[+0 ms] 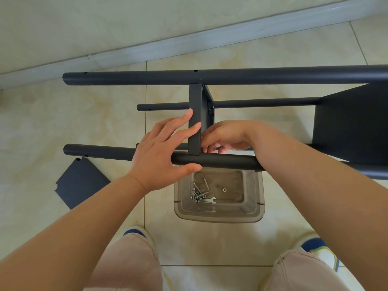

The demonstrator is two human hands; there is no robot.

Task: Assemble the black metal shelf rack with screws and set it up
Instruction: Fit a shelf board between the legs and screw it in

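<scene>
At six o'clock a clear bin (219, 215) holds spare screws (198, 194), above it the left hand (161, 152) lies wide over the near tube (220, 161) while the right hand (225, 137), fingers curled, apparently seats a fastener behind the shelf panel (194, 120), tightening next.

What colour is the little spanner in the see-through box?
Silver. The spanner lies in the clear box beside the screws, seen in the head view.

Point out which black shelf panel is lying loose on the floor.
The flat panel at lower left, detached on the tiles; the other two are fixed between the tubes.
</scene>
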